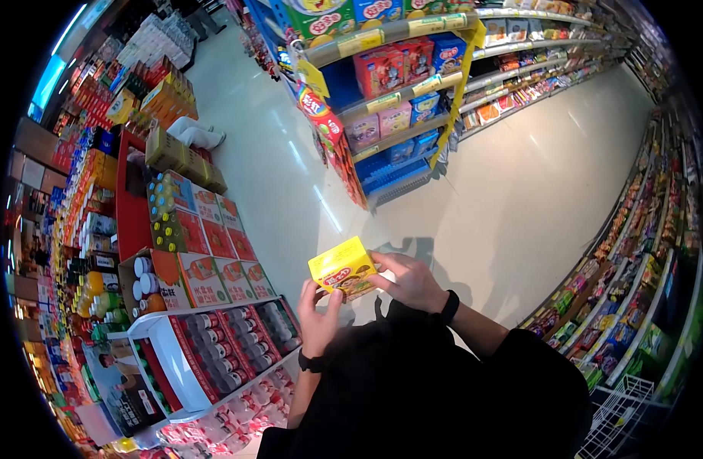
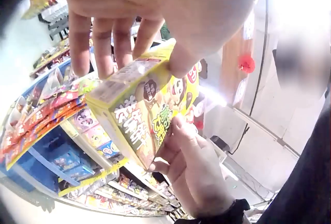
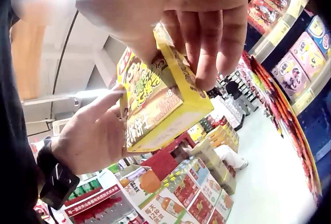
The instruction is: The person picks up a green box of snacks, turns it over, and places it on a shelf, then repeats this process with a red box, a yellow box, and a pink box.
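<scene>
A yellow snack box (image 1: 342, 267) with cartoon figures and printed lettering is held in front of the body, tilted, between both hands. My left hand (image 1: 318, 316) grips its near left corner, the thumb on the printed face. On the opposite side my right hand (image 1: 406, 280) holds the box by its right end. In the left wrist view, the left thumb presses the box (image 2: 135, 111) near its upper edge while the right thumb lies on the front. The right wrist view shows the right fingers (image 3: 207, 43) along one side of the box.
Ahead stands a blue shelf rack (image 1: 397, 172) of boxed snacks, with hanging bags on its side. Stacked drink cartons (image 1: 214, 237) and bottled drinks (image 1: 229, 348) line the left. Curved snack shelves (image 1: 596, 298) run along the right, with a white wire basket (image 1: 623, 413) below.
</scene>
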`<state>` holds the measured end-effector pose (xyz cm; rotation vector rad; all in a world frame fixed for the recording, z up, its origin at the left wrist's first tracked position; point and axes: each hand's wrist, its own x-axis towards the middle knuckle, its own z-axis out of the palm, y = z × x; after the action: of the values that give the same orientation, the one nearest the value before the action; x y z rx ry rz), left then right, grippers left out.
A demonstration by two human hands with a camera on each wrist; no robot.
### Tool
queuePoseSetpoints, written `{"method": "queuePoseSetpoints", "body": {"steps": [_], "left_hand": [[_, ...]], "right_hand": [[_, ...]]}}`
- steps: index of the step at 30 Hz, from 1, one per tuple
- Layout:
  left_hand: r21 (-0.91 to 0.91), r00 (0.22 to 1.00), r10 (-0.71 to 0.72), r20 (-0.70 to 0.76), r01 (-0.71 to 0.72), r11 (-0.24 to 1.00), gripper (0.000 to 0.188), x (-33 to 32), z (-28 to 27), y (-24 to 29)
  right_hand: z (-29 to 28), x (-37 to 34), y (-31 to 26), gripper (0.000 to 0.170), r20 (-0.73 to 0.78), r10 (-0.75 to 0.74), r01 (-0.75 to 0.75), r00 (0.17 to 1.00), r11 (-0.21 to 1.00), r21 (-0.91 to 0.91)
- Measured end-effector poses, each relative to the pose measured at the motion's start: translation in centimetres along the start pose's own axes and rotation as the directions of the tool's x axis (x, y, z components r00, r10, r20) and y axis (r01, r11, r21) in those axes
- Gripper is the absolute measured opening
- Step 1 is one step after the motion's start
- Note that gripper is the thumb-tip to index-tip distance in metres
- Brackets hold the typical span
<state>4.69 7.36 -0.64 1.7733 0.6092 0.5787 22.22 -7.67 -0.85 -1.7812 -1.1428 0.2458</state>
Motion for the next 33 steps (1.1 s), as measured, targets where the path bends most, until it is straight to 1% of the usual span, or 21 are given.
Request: {"method": "queuePoseSetpoints", "body": {"steps": [1, 4, 5, 6, 8, 10, 12, 15, 17, 18, 19, 20, 21, 22, 25, 28, 29, 30, 31, 32, 33], "left_hand": [[0.002, 0.999, 0.011, -0.03, -0.011, 1.0, 0.032, -0.2, -0.5, -0.2], [-0.048, 0.992, -0.046, -0.115, 0.041, 0.998, 0.035, -1.0, -2.5, -0.6], [-0.027, 0.984, -0.076, -0.164, 0.072, 0.997, 0.036, -1.2, -3.3, -1.0], [-0.023, 0.979, -0.076, -0.19, 0.073, 0.997, 0.035, -1.4, -4.2, -1.3], [-0.016, 0.965, -0.071, -0.251, 0.069, 0.998, 0.033, -1.7, -6.2, -1.6], [0.006, 0.96, -0.055, -0.276, 0.059, 0.998, 0.031, -1.9, -8.5, -2.2], [0.02, 0.939, -0.048, -0.34, 0.058, 0.998, 0.031, -2.5, -11.0, -2.7], [0.04, 0.914, -0.049, -0.403, 0.071, 0.997, 0.037, -3.7, -15.2, -4.1], [0.083, 0.895, -0.056, -0.442, 0.103, 0.991, 0.042, -4.7, -18.4, -4.2], [0.092, 0.87, -0.024, -0.493, 0.079, 0.993, 0.043, -5.2, -19.8, -4.4], [0.114, 0.851, -0.021, -0.525, 0.095, 0.989, 0.044, -5.7, -21.5, -4.1], [0.131, 0.835, -0.023, -0.55, 0.114, 0.985, 0.044, -6.6, -23.1, -3.9], [0.112, 0.812, -0.049, -0.582, 0.139, 0.984, 0.046, -7.7, -24.6, -4.6], [0.131, 0.781, -0.04, -0.623, 0.155, 0.979, 0.044, -8.6, -26.0, -4.9], [0.181, 0.683, -0.005, -0.73, 0.2, 0.963, 0.043, -12.0, -29.9, -5.8], [0.15, 0.558, -0.046, -0.829, 0.301, 0.942, 0.044, -15.7, -32.4, -6.5], [0.087, 0.517, -0.099, -0.85, 0.323, 0.942, 0.04, -16.8, -33.0, -6.8], [0.071, 0.481, -0.102, -0.871, 0.328, 0.942, 0.04, -17.8, -33.7, -7.0], [0.055, 0.445, -0.105, -0.889, 0.333, 0.941, 0.041, -18.8, -34.4, -7.2], [0.038, 0.409, -0.109, -0.906, 0.337, 0.941, 0.042, -19.8, -34.9, -7.4], [-0.009, 0.353, -0.132, -0.926, 0.331, 0.943, 0.045, -20.7, -35.2, -7.7]], "right_hand": [[0.4, 0.4, -0.2, 0.044, 0.009, -0.025, 0.025, 1.0, 1.0, 0.007], [2.1, 1.9, -1.3, 0.043, 0.048, -0.08, 0.079, 0.996, 0.996, 0.03], [2.9, 2.4, -1.8, 0.043, 0.072, -0.085, 0.083, 0.994, 0.996, 0.037], [3.7, 2.9, -2.3, 0.043, 0.097, -0.092, 0.088, 0.991, 0.995, 0.044], [5.5, 4.0, -3.8, 0.043, 0.099, -0.135, 0.134, 0.986, 0.991, 0.021], [7.5, 5.2, -5.0, 0.044, 0.111, -0.192, 0.191, 0.975, 0.981, 0.021], [10.2, 6.5, -6.4, 0.047, 0.137, -0.26, 0.254, 0.956, 0.965, 0.061], [14.2, 8.4, -8.9, 0.044, 0.172, -0.337, 0.333, 0.926, 0.941, 0.052], [17.6, 9.2, -10.5, 0.04, 0.219, -0.347, 0.331, 0.912, 0.938, 0.107], [19.3, 9.7, -11.4, 0.039, 0.25, -0.349, 0.326, 0.903, 0.936, 0.132], [20.8, 10.5, -12.6, 0.036, 0.313, -0.359, 0.314, 0.879, 0.931, 0.188], [22.4, 10.9, -14.0, 0.036, 0.375, -0.355, 0.296, 0.856, 0.933, 0.207], [23.9, 11.4, -15.6, 0.037, 0.433, -0.35, 0.279, 0.831, 0.935, 0.22], [25.6, 11.9, -16.8, 0.038, 0.485, -0.343, 0.264, 0.804, 0.938, 0.227], [31.5, 12.4, -19.5, 0.033, 0.535, -0.454, 0.342, 0.712, 0.89, 0.3], [36.9, 12.3, -22.6, 0.03, 0.591, -0.531, 0.356, 0.607, 0.847, 0.395], [38.5, 12.2, -23.7, 0.029, 0.606, -0.553, 0.36, 0.572, 0.833, 0.421], [40.0, 12.1, -24.6, 0.029, 0.618, -0.572, 0.361, 0.539, 0.82, 0.444], [41.3, 12.0, -25.5, 0.03, 0.616, -0.617, 0.41, 0.49, 0.787, 0.462], [42.8, 11.8, -26.2, 0.031, 0.632, -0.626, 0.398, 0.457, 0.779, 0.484], [44.4, 11.4, -26.5, 0.032, 0.647, -0.633, 0.385, 0.424, 0.773, 0.504]]}}
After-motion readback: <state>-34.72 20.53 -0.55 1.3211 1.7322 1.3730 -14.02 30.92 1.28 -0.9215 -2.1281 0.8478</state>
